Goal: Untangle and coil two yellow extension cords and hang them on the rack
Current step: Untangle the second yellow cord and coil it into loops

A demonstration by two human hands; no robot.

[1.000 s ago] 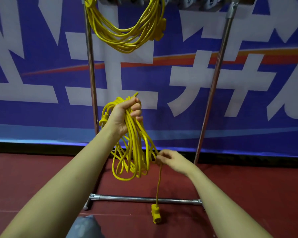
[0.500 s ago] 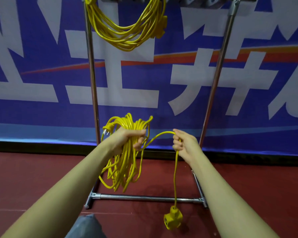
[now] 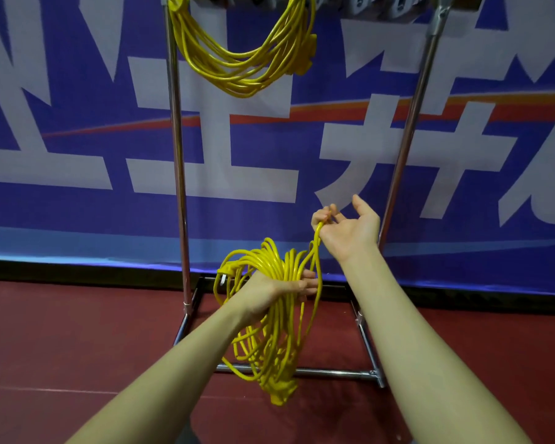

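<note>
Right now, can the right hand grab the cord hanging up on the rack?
Probably not yet. The right hand is pinching a strand of the coil that the left hand grips, and the hung cord is far overhead, though nothing blocks the way.

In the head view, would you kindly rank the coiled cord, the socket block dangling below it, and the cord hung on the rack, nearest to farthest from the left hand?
1. Coiled cord: gripped in the left hand.
2. Socket block: dangling below the coil, near the rack's base bar.
3. Hung cord: high on the rack, upper left.
</note>
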